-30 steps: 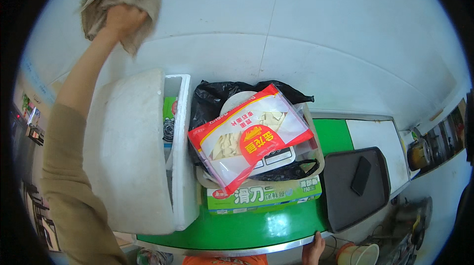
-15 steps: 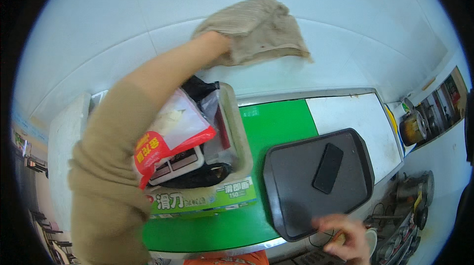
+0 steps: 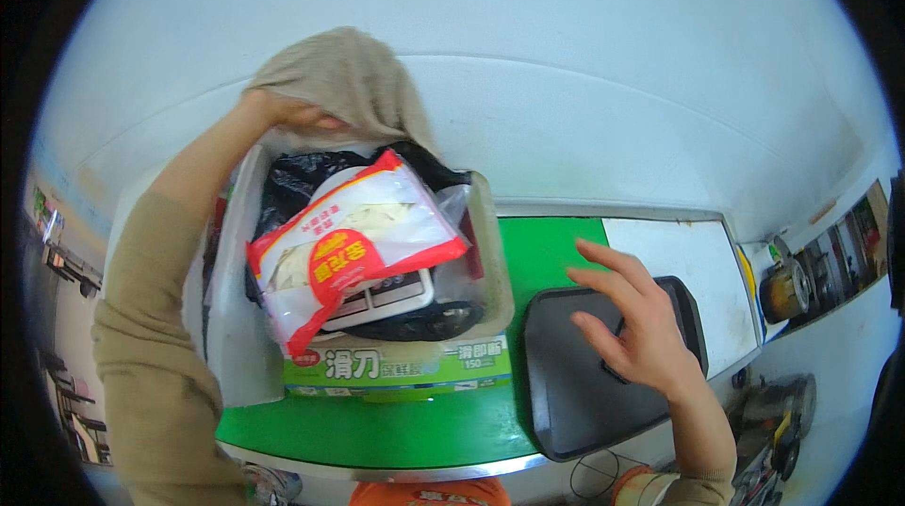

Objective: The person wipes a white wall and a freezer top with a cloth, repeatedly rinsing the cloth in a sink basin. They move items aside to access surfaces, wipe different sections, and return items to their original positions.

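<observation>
My left hand (image 3: pixel 300 114) is closed on a beige-brown cloth (image 3: pixel 344 77), which hangs in front of the white wall at the back of a crowded bin. Part of the cloth is blurred by motion. My right hand (image 3: pixel 633 322) hovers over a dark tray (image 3: pixel 589 412) with its fingers spread and nothing in them. Beneath that hand, a black phone (image 3: pixel 613 372) on the tray is mostly hidden. In the pale plastic bin (image 3: pixel 500 270) lie a red-and-white food packet (image 3: pixel 353 242), a white device with a panel (image 3: pixel 386 299) and black plastic bags (image 3: pixel 306 176).
A green-and-white long box (image 3: pixel 401 369) sits along the bin's near side on the green countertop (image 3: pixel 377 435). To the right, a white board (image 3: pixel 683 266) forms the counter's end. Pots (image 3: pixel 787 285) stand on shelving at the far right.
My left hand has brought the cloth leftward and lower, toward the bin. My right hand has risen from the tray's near edge to above the phone, its fingers now spread. The view has shifted slightly.
</observation>
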Tool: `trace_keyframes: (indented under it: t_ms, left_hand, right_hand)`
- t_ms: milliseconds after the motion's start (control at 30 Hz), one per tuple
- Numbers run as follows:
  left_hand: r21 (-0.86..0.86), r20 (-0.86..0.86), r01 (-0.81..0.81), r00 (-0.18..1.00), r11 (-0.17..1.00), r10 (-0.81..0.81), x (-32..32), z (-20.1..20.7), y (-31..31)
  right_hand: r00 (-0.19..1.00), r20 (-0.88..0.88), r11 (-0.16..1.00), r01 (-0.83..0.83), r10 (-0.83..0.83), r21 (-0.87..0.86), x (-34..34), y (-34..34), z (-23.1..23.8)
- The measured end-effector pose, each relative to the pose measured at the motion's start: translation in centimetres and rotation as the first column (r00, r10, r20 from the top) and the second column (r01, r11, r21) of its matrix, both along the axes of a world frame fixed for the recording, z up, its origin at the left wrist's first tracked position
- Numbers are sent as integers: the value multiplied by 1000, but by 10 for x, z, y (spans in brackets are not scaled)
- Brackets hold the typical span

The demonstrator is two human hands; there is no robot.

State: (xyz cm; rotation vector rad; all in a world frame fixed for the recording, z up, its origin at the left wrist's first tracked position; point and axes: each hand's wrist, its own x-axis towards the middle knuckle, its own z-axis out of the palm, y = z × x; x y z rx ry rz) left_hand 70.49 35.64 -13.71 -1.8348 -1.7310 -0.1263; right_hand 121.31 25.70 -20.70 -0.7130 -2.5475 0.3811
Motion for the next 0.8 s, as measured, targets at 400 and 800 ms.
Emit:
trace_keyframes:
  t_ms: [400,800]
  left_hand:
    - [125,-108,-381,913,916,394,-97,-22,-56]
    - [-76,62,192,980,978,-188,270,-2,147]
  right_hand:
    - [973,-27,958,221,-230,-181,54,-35,-21]
    - [947,-138,928,241,-289,-284,199,-8,-31]
